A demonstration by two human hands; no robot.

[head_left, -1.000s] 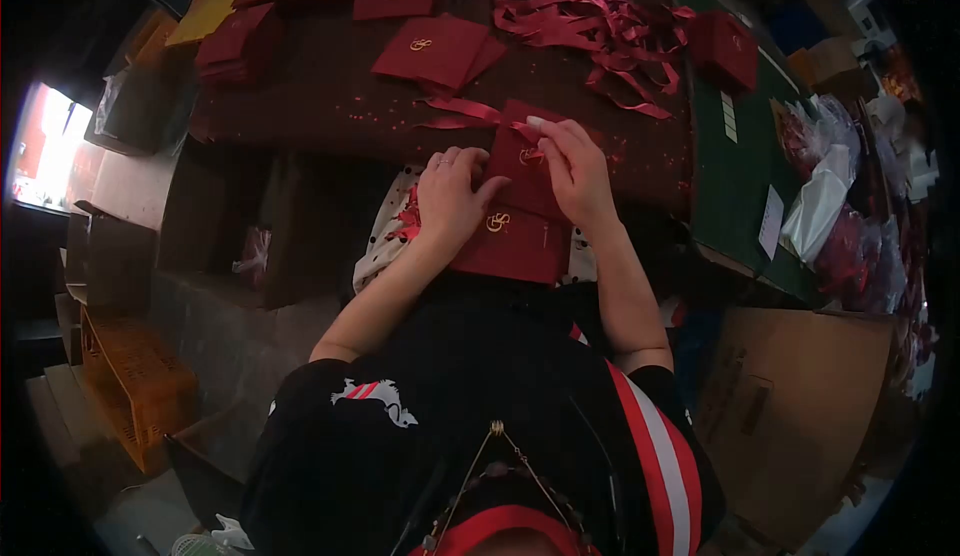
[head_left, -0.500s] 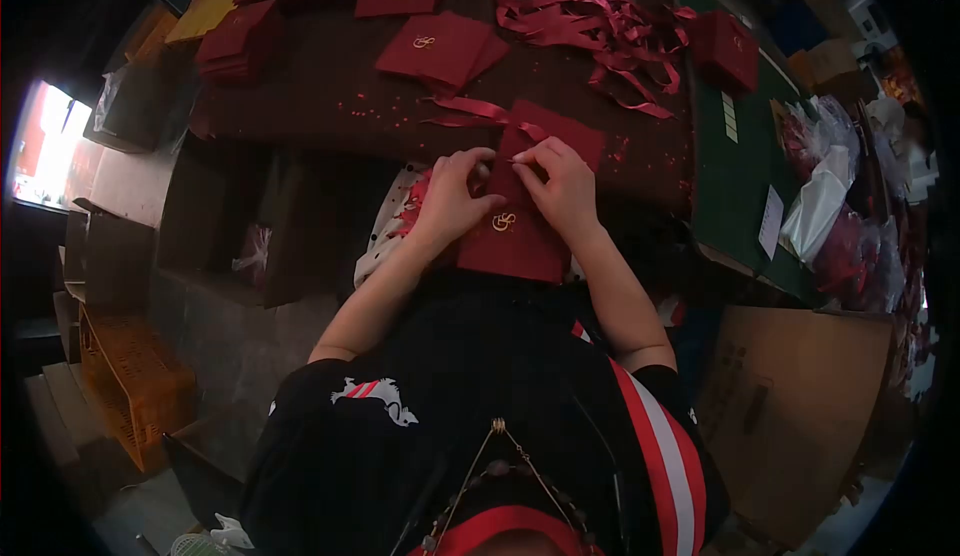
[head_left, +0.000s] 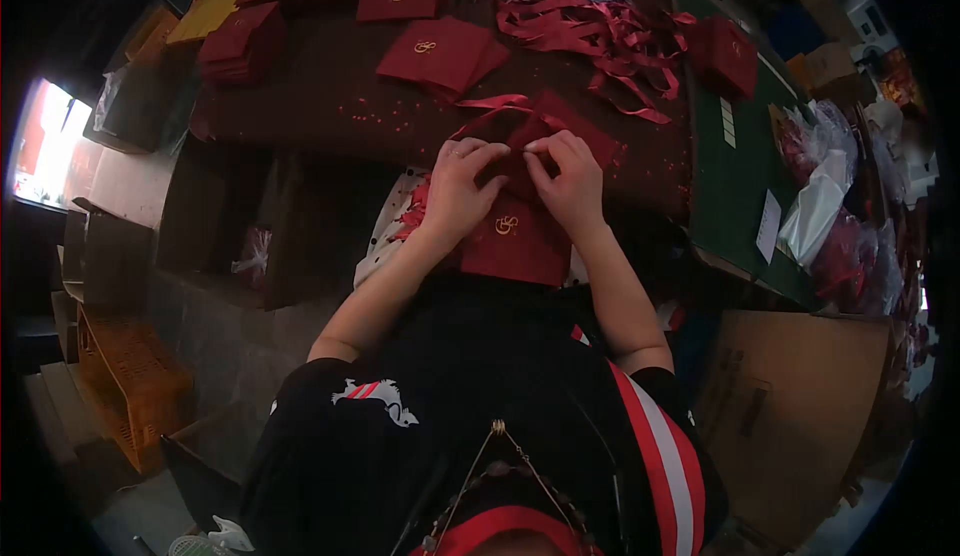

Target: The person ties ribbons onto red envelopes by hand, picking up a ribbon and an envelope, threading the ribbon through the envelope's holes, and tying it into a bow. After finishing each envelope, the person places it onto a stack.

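Observation:
A dark red pouch with a gold emblem (head_left: 516,246) lies at the table's near edge, in front of my body. Over its upper part is my left hand (head_left: 466,184), thumb and fingers curved, fingertips pressed at the pouch's middle. My right hand (head_left: 568,178) pinches at the same place from the right, its fingertips close to the left ones. What the fingertips hold is too small to make out. A red ribbon (head_left: 497,103) extends beyond the hands at the upper left of the pouch.
Stacked red pouches (head_left: 436,51) lie further back on the dark table (head_left: 300,106). Loose red ribbons (head_left: 590,36) are heaped behind, beside clear plastic. A green board (head_left: 712,206) is at right, a cardboard box (head_left: 790,396) below it, an orange crate (head_left: 130,386) at left.
My left hand has moved right and up, its fingertips now nearly meeting those of my right hand. The ribbon has shifted, and the pouch's upper part looks more raised and folded.

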